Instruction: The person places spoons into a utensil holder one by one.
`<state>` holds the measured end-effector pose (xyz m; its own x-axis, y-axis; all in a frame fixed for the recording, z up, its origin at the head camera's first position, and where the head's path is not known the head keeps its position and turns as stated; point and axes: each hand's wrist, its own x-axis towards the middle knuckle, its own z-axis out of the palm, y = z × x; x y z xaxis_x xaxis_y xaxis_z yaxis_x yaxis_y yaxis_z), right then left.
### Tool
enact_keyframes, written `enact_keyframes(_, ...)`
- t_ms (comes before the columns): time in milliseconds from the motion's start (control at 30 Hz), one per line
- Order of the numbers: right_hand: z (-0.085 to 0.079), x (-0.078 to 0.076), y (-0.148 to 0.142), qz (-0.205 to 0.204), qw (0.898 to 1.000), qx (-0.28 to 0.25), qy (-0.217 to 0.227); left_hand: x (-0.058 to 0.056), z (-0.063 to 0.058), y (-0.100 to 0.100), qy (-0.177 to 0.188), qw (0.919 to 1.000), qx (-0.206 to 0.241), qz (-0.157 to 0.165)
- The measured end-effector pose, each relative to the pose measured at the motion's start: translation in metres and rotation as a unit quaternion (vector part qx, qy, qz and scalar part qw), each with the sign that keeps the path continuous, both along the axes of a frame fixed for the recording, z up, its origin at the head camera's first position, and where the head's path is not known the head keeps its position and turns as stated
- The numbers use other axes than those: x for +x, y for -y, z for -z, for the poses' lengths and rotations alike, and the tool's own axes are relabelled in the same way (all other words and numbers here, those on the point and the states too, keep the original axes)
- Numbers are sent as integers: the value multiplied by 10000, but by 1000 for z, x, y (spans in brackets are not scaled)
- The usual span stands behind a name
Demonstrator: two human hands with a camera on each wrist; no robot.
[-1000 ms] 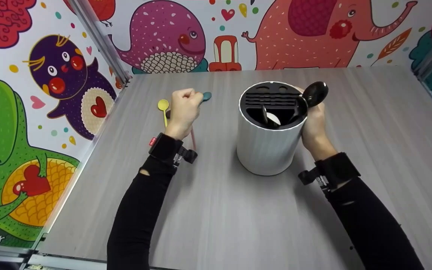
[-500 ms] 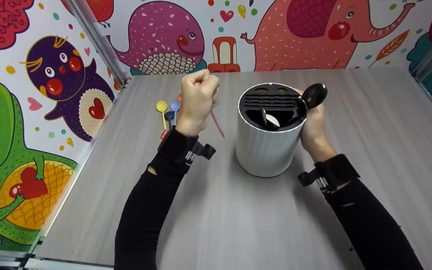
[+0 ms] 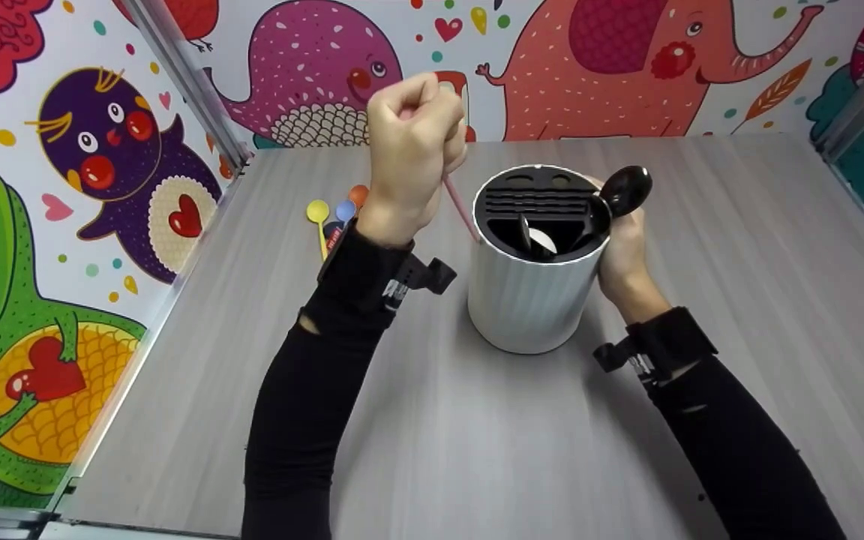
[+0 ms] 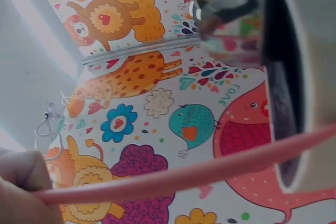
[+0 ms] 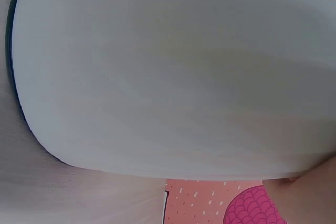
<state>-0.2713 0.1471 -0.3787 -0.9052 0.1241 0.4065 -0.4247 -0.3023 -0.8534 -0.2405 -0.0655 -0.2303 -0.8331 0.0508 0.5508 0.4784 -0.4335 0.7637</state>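
My left hand [image 3: 417,154] is raised in a fist to the left of a white utensil holder [image 3: 529,300]. It grips a thin pink handle [image 3: 460,206], which slants down so that its lower tip overlaps the holder's left rim in the head view; contact cannot be told. Whatever is at the handle's other end is hidden by the fist. In the left wrist view the pink handle [image 4: 173,178] crosses before the holder. My right hand [image 3: 625,255] holds the holder's right side, fingers partly hidden behind it. A black spoon [image 3: 627,190] leans out of the slotted black top.
Left of the holder lie a yellow spoon [image 3: 318,212], a blue spoon [image 3: 346,211] and an orange one [image 3: 358,196], partly covered by my left wrist. A metal utensil [image 3: 542,241] stands inside the holder. Painted panels [image 3: 312,67] bound the table's back and left.
My left hand has risen and moved right from the spoons towards the holder, carrying the pink handle. The right hand and holder have stayed put.
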Motion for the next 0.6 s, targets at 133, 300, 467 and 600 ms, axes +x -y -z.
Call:
enact_keyframes(133,0,0,0,-11,10000,-43,19,1,-11,-3,-34,9997,213,72)
enact_keyframes(300,-1,0,1,0,9998,-160,78,-1,-16,-12,35,9999,137,34)
enact_keyframes(467,-1,0,1,39,9998,-84,152,-7,-2,-24,90,9996,-270,12)
enact_keyframes(600,-1,1,0,-3,9997,-99,238,-12,18,-31,135,9984,-538,62)
